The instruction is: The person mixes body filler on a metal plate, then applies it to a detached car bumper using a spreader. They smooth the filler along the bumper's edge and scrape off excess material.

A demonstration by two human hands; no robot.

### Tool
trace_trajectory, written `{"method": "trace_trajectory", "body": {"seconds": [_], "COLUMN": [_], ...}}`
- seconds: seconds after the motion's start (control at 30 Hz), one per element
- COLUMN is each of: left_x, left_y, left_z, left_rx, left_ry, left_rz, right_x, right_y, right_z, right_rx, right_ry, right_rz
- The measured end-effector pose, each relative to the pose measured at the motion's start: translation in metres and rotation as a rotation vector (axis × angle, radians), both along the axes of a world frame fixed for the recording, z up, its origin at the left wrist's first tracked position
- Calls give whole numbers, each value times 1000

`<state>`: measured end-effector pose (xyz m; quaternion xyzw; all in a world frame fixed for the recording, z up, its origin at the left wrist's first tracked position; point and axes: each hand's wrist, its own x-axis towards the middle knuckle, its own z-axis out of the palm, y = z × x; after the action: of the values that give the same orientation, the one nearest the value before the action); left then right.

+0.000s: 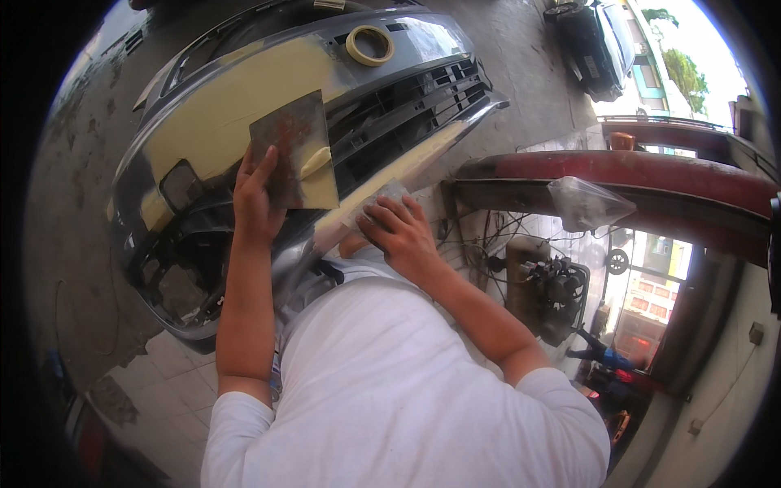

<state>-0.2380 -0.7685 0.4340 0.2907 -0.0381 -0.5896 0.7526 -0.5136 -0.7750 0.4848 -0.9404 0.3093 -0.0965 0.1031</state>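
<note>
In my left hand, gripped low: plate, likely stiff, light; hold by edge, clear of soft-looking putty. My right hand pinches the spreader, probably springy, at the bumper beyond my fingers.

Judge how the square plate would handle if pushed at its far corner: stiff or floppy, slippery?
Probably stiff: the square plate looks flat with the left hand gripping one side. Likely light for its size, since it looks thin. The yellow paste on its face could make that part slippery.
</note>
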Motion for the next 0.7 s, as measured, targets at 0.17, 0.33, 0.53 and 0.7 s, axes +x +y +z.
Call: {"method": "trace_trajectory", "body": {"seconds": [0.17,0.33,0.53,0.7], "left_x": [0,-6,-4,-10], "left_y": [1,-6,-6,-6], "left_z": [-1,0,-10,0], "left_rx": [19,68,114,125], "left_ry": [-20,-67,-114,-148], "left_rz": [-14,6,-77,-59], "right_x": [-2,-21,-51,-79], "right_y": [-19,-35,-75,-98], "right_z": [28,8,7,-1], "right_rx": [32,5,-25,16], "right_ry": [50,43,2,4], "right_rz": [-53,-41,-105,-92]}}
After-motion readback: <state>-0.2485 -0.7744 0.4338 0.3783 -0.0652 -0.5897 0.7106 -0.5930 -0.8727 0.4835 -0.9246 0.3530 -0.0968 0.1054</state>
